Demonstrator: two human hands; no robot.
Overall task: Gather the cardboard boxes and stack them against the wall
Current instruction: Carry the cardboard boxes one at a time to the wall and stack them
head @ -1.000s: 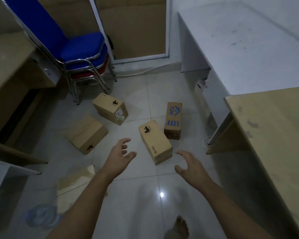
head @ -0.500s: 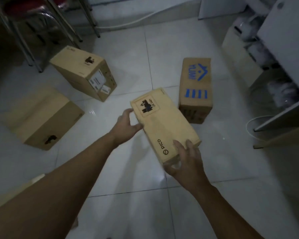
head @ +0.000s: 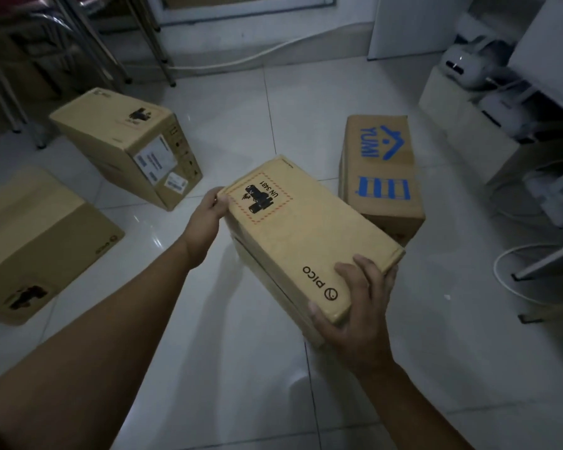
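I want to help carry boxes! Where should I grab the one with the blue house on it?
Probably by its two short ends, coming down from above with both hands. The blue-printed box lies flat on the floor, long and narrow, so your fingers hooked under each end should keep it level.

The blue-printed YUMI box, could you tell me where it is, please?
Head view, right of centre: the YUMI box lies on the tiled floor, just beyond the held PICO box.
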